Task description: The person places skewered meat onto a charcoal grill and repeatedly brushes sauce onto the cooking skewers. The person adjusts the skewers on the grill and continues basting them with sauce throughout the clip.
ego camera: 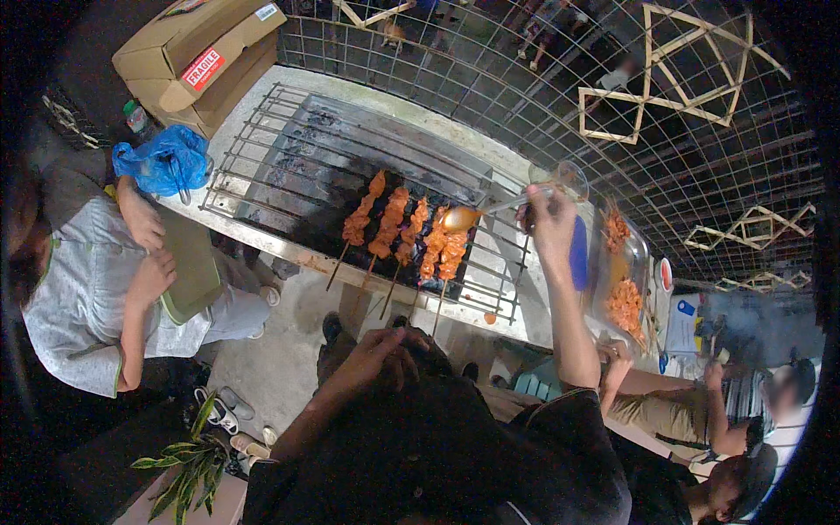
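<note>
My right hand (pixel 550 213) grips the handle of a spoon (pixel 461 218). The spoon's bowl, coated with orange sauce, is over the rightmost meat skewers (pixel 453 252), touching or just above the meat. Several skewers of orange-red meat (pixel 388 223) lie side by side on the wire grill grate (pixel 275 157), their bare sticks pointing towards me past its near edge. My left hand (pixel 377 359) is in front of my body near the lower stick ends, with fingers bent. Whether it holds a stick is unclear. Under the grate, dark coals are partly visible.
A clear tray (pixel 646 246) of skewered meat and a clear bowl (pixel 573 178) stand to the right. Beyond the counter rises a wire mesh fence (pixel 459 49). Cardboard boxes (pixel 223 98) and a blue plastic bag (pixel 164 161) sit left. People are close on both sides.
</note>
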{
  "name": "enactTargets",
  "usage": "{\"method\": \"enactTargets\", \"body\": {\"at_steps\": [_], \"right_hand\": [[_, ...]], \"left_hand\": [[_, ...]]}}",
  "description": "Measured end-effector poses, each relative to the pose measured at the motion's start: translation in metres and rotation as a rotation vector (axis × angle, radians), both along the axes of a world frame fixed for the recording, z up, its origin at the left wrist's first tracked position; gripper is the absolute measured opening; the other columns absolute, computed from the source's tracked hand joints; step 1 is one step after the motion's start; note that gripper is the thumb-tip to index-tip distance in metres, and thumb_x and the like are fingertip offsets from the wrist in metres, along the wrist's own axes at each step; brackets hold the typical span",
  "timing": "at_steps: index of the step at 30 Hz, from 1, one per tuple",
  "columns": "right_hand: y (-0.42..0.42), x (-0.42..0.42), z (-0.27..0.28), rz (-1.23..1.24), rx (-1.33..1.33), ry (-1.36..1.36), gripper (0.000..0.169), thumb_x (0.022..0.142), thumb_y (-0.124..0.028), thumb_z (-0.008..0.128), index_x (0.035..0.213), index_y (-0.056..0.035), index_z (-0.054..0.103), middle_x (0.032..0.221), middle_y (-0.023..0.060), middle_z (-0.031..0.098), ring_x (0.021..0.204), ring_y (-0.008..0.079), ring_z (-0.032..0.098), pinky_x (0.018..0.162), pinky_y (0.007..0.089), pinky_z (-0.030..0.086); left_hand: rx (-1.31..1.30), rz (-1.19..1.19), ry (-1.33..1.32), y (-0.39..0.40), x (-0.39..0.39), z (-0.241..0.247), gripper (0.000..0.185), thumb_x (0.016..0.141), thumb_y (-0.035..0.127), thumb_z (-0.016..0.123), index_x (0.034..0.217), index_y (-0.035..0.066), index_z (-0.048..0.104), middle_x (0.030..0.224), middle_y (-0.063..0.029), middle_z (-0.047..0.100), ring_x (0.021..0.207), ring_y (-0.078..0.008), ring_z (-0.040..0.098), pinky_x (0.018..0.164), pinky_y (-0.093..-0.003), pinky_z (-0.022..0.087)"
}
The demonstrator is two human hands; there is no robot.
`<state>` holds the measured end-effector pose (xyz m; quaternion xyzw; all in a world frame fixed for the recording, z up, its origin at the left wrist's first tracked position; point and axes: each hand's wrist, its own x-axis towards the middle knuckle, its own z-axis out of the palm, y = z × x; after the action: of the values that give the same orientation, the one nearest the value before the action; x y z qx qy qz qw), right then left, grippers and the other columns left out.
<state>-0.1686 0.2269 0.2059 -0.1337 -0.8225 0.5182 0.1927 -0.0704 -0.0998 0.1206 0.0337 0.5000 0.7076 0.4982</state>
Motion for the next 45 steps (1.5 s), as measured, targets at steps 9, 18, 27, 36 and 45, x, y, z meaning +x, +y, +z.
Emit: {"method": "enactTargets", "body": {"at_steps": [9,18,27,36,45], "right_hand": [[-0.013,0.010,0.020,-0.118,0.052,0.072,0.029,0.097,-0.025,0.059,0.091,0.0025,0.066,0.065,0.0037,0.063,0.055,0.0081,0.055,0.052,0.0237,0.042],[-0.055,0.074,0.012,0.388,0.852,0.446,0.022,0.074,0.003,0.070,0.096,0.0017,0.064,0.072,0.0121,0.064,0.055,0.0242,0.061,0.049,0.0337,0.048],[-0.059,0.081,-0.003,0.289,0.772,0.570,0.020,0.077,0.011,0.063,0.095,0.0035,0.062,0.073,0.0139,0.066,0.050,0.0197,0.059,0.046,0.0284,0.046],[-0.029,0.061,-0.015,-0.206,0.065,0.180,0.023,0.097,-0.019,0.059,0.092,0.0028,0.062,0.067,0.0083,0.063,0.052,0.0117,0.056,0.045,0.0245,0.042],[0.147,0.058,0.058,-0.702,0.265,0.573,0.025,0.093,-0.022,0.064,0.087,0.0022,0.065,0.067,0.0054,0.062,0.054,0.0098,0.051,0.050,0.0261,0.042]], "left_hand": [[0.043,0.016,-0.021,0.006,-0.001,0.004,0.043,0.105,0.035,0.035,0.112,0.001,0.060,0.071,-0.0129,0.067,0.047,-0.0159,0.059,0.044,-0.0245,0.043],[0.026,0.074,-0.040,0.002,0.000,0.002,0.041,0.104,0.036,0.039,0.099,0.002,0.062,0.067,-0.0084,0.063,0.051,-0.0172,0.061,0.043,-0.0272,0.048],[0.040,0.034,-0.092,0.005,-0.001,-0.002,0.042,0.104,0.037,0.037,0.102,0.002,0.060,0.067,-0.0113,0.064,0.049,-0.0170,0.060,0.043,-0.0264,0.046],[0.109,0.022,-0.162,0.005,0.000,0.001,0.042,0.103,0.038,0.040,0.103,0.002,0.060,0.067,-0.0128,0.065,0.048,-0.0168,0.059,0.043,-0.0261,0.044],[-0.006,-0.114,-0.020,0.009,0.000,-0.012,0.038,0.101,0.034,0.044,0.105,0.000,0.060,0.067,-0.0119,0.064,0.051,-0.0175,0.061,0.048,-0.0269,0.048]]}}
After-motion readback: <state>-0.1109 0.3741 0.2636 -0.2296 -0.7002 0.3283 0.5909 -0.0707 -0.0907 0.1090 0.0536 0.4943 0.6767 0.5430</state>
